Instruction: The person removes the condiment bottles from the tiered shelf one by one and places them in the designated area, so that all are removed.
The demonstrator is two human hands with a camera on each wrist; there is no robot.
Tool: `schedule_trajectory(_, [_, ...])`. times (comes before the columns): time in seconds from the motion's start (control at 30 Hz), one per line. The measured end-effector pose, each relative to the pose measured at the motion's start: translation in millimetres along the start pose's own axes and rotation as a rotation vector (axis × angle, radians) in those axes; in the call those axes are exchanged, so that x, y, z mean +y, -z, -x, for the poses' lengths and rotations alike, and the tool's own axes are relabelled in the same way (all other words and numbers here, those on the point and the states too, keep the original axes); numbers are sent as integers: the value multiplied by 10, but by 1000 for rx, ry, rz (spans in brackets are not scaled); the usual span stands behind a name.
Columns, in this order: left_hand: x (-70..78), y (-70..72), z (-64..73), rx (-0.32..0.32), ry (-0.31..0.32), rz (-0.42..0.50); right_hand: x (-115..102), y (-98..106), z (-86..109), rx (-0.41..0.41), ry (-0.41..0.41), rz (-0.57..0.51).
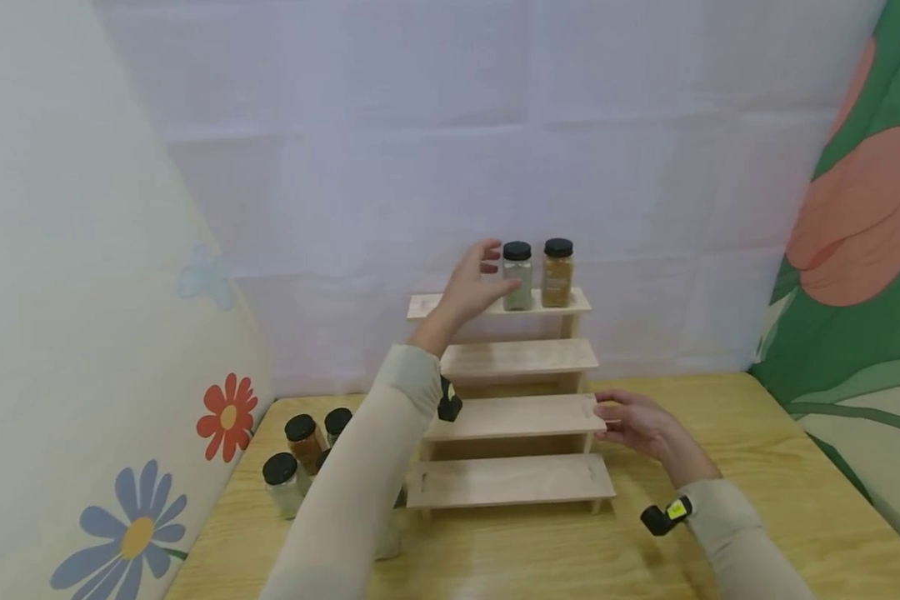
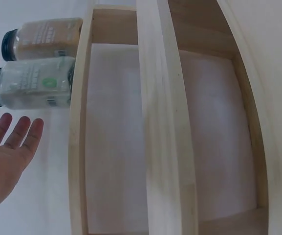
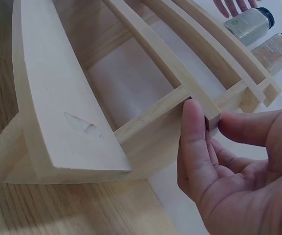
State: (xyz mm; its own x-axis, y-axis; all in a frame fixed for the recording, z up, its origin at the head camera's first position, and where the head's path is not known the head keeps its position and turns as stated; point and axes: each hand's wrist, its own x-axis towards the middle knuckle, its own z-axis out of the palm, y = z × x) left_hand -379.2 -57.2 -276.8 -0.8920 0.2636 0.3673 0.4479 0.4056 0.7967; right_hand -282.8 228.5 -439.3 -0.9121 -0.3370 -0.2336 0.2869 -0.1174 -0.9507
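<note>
A wooden tiered rack (image 1: 521, 417) with stepped shelves stands on the table. Two black-capped spice jars are upright on its top shelf: one with pale green contents (image 1: 518, 279), and to its right one with orange-brown powder (image 1: 557, 275). My left hand (image 1: 474, 287) is beside the pale green jar, fingers spread; in the left wrist view a gap shows between the fingers (image 2: 14, 132) and that jar (image 2: 35, 83). My right hand (image 1: 641, 429) pinches the right end of a lower shelf, thumb and fingers on its edge (image 3: 209, 115).
Several more black-capped jars (image 1: 281, 483) stand on the wooden table (image 1: 525, 558) left of the rack, partly hidden by my left sleeve. A white cloth (image 1: 390, 167) hangs behind. Flower-patterned panels (image 1: 855, 233) flank both sides.
</note>
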Motion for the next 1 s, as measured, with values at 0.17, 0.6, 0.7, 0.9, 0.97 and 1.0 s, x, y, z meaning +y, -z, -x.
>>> schedule_trajectory(0.17, [-3, -69, -67, 18, 5, 29, 1, -12, -2, -18, -3, -23])
schedule_trajectory(0.6, [-50, -176, -108, 91, 70, 48, -14, -84, -20, -13, -17, -7])
schedule_trajectory(0.7, [-49, -126, -78, 118, 87, 38, -12, -104, -51, -15, -25, -7])
schedule_trajectory(0.9, [16, 28, 35, 110, 114, 25, -15, -118, -113, -20, -51, -10])
schedule_trajectory(0.97, [64, 92, 79, 75, 107, 6, -34, -115, -128, -17, -53, -9])
schedule_trajectory(1.0, [89, 125, 105, 58, 100, -4, -46, -110, -131, -18, -51, -8])
